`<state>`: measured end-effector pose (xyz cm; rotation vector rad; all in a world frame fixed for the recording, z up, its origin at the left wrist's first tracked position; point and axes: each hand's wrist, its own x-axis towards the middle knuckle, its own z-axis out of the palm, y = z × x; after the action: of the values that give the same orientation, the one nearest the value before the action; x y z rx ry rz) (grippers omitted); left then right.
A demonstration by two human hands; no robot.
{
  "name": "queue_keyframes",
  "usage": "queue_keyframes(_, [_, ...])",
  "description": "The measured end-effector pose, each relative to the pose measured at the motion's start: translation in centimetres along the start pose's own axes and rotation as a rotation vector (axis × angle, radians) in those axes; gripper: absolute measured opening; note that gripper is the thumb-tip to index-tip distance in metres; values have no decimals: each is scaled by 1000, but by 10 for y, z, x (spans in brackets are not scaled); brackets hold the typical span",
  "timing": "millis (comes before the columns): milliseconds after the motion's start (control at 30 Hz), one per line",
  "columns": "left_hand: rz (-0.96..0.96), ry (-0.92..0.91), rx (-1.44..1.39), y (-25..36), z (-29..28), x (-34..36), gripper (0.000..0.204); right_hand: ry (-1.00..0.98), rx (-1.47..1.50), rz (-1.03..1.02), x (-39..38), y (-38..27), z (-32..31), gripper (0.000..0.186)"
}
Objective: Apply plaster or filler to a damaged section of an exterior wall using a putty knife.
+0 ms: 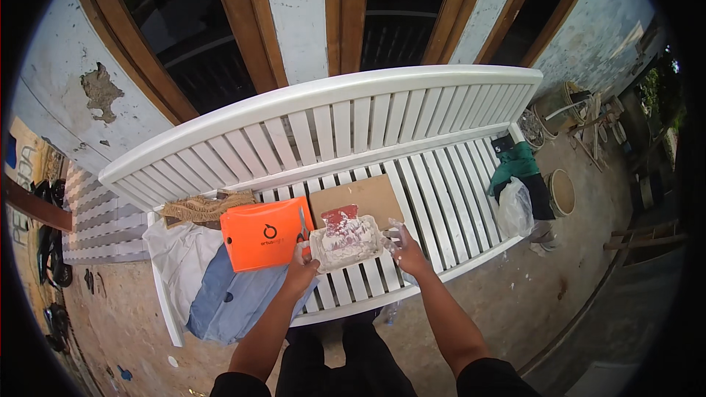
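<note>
My left hand (305,263) grips the left edge of a pale, white-smeared tray (346,248) over the bench. A red scraper or board (340,215), coated with white paste, lies in the tray. My right hand (404,248), with white smears on it, is open beside the tray's right edge, fingers apart. Cardboard (357,195) lies behind the tray. An orange packet (254,235) is left of it, with scissors (302,231) at the packet's right side, near my left hand.
The white slatted bench (434,198) carries a fringed cloth (198,208), blue and white garments (235,298) on the left, and green cloth with a plastic bag (515,206) on the right. A bucket (560,193) and debris stand beyond its right end, along the wall.
</note>
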<state>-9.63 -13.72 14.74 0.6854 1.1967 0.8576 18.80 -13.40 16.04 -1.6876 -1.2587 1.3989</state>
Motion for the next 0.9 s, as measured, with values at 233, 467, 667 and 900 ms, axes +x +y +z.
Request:
queue_keyframes(233, [138,-148,102,66,-106,-126,67,80,218,-347,-62,-68,150,46])
queue_keyframes(467, [104,-239,-454,129,-216,-274,58,-89,597,-154,-175,-149,298,42])
queue_keyframes(667, [113,-101,-601,133,-296,-333,61,-150,523,-141,-219,-210,390,34])
queue_keyframes(900, [200,28,-695,161,-351,-359,68,-242,103,-379,-182,-289,421,45])
